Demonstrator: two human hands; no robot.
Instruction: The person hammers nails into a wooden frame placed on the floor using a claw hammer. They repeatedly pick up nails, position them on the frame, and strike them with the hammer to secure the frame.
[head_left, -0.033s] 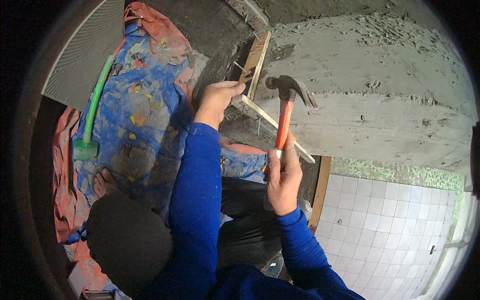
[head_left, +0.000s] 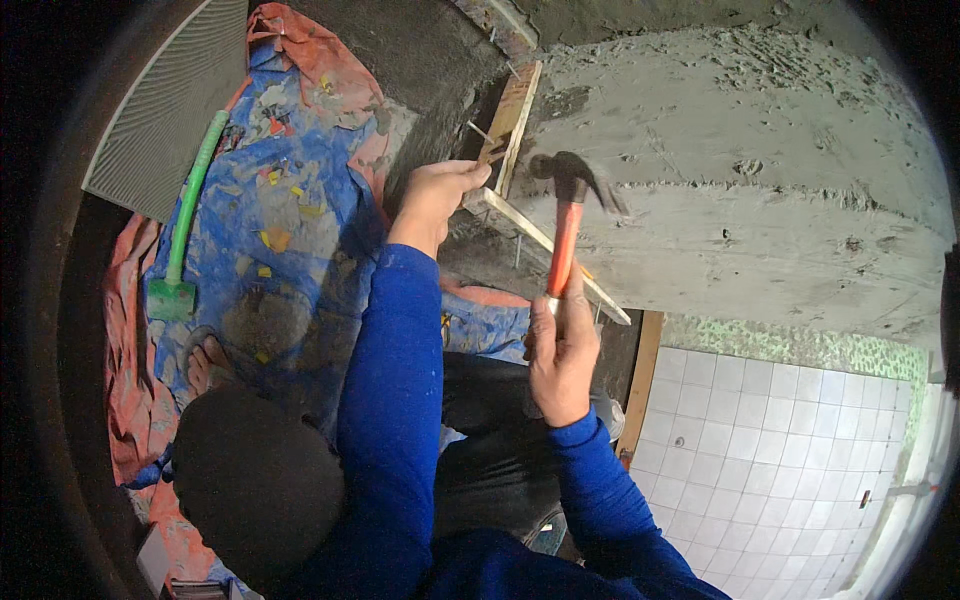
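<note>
My right hand [head_left: 566, 365] is wrapped round the handle of a claw hammer [head_left: 566, 235]. Its dark head points up, blurred a little, with the claw to the right. My left hand [head_left: 440, 200] is closed, thumb and fingers together, where two wooden strips meet; what sits in the fingertips is hidden. One wooden strip [head_left: 514, 115] runs up and away from that corner. Another wooden strip [head_left: 560, 255] slants down to the right behind the hammer. A nail [head_left: 479, 131] sticks out from the upper strip, and another nail [head_left: 518, 251] from the lower one.
Rough grey cement wall [head_left: 700, 240] rises beyond the strips. On the left, a green-handled mallet [head_left: 172, 299] lies on a dirty blue sheet [head_left: 290, 220], near a ridged grey tile [head_left: 170, 110]. White tiles [head_left: 760, 450] cover the lower right. A bare foot shows at left.
The hammer and my right hand have shifted slightly to the left. My left hand and the strips stay put.
</note>
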